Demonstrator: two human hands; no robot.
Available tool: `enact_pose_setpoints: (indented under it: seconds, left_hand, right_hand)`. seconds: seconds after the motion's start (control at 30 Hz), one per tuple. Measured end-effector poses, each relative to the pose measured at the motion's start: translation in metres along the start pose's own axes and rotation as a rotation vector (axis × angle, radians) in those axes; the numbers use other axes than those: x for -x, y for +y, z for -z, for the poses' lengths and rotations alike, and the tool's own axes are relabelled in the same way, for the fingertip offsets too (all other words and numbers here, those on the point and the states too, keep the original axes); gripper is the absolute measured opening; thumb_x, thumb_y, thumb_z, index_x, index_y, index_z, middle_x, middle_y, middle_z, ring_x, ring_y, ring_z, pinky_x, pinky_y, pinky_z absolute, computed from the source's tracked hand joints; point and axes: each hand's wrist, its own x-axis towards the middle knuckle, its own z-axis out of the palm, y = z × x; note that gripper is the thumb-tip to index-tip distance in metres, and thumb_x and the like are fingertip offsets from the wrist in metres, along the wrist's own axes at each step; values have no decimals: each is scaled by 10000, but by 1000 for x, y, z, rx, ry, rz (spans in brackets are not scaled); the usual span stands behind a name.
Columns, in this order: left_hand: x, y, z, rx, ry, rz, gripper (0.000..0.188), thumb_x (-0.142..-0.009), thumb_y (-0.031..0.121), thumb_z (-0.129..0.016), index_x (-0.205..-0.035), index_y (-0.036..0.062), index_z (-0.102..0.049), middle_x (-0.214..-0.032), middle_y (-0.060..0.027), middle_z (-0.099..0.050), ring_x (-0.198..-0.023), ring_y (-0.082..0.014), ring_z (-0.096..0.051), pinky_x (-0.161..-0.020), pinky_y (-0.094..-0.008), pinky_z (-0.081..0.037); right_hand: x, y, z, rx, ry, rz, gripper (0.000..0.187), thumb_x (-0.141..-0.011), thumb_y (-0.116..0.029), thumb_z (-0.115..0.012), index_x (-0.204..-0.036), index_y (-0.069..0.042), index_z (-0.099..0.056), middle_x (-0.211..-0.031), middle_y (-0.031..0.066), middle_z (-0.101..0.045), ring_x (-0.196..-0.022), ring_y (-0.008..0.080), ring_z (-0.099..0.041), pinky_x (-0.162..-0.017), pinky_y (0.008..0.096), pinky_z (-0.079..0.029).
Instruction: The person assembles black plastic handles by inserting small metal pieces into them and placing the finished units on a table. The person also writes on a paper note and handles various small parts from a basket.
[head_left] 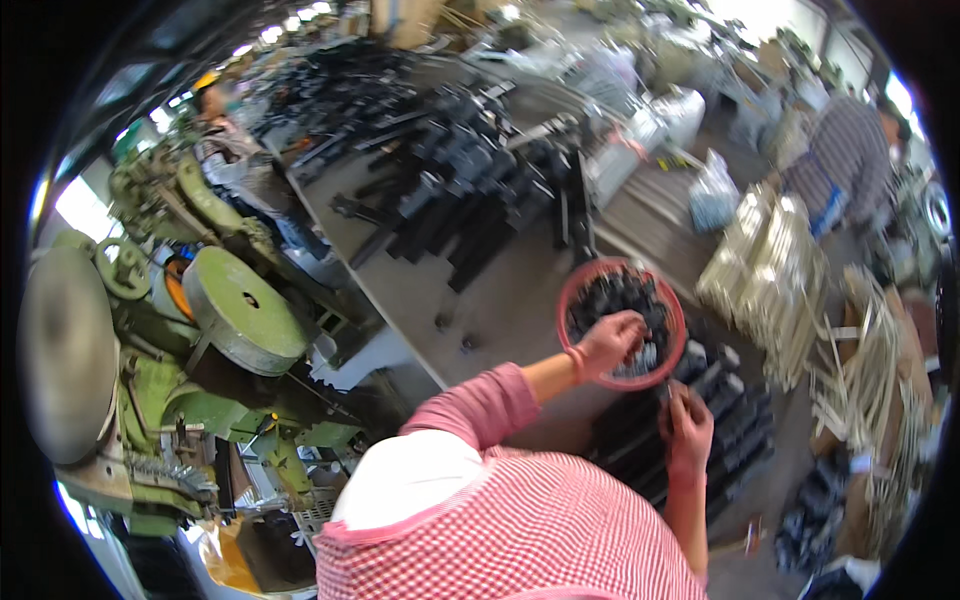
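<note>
A round red plastic basket [566,310] is filled with small dark parts [612,293]. My left hand [608,342] reaches over its near side, with the fingers pinched together among the parts; whatever they hold is too small to make out. Just outside the near right rim, my right hand [688,422] is closed, thumb against fingers, and a small dark tip seems to show at the fingertips. Its kind cannot be told. Below and beside this hand lie long black bars [728,415], stacked side by side.
A big heap of black bars [470,175] covers the surface ahead. Green machines with a round wheel [245,310] stand left. To the right lie shiny wrapped bundles [760,260], a clear bag [712,195] and pale strips [860,380]. One person [845,160] bends at far right; another [230,150] is far left.
</note>
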Motion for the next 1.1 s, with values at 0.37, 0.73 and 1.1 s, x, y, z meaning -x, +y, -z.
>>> enact_pose_setpoints:
  seconds: [0.37, 0.73, 1.1]
  left_hand:
    - [119, 56, 0, 379, -135, -132, 141, -1038, 146, -487, -1133, 46, -521, -881, -49, -608, -735, -125, -588, -642, -266, -510]
    - [158, -31, 66, -112, 76, -79, 272, -994, 135, -538, -1249, 47, -568, -927, -104, -665, -766, -194, -648, -685, -307, -533]
    - [120, -129, 220, -1571, 153, -191, 311, -866, 366, -682, -1084, 153, -622, -862, -71, -663, -783, -280, -654, -676, -403, -523]
  right_hand:
    - [27, -28, -79, -10, -172, 94, 122, -906, -71, -695, -1011, -10, -686, -751, -42, -615, -614, 14, -516, -520, 163, -375]
    - [22, 37, -94, 293, -445, -261, 254, -968, -149, -613, -1147, 30, -630, -843, -32, -584, -694, 30, -484, -605, 182, -391]
    - [28, 45, -48, -121, -176, -603, 229, -993, -233, -601, -1027, -7, -587, -990, 124, -704, -655, 115, -631, -586, 229, -527]
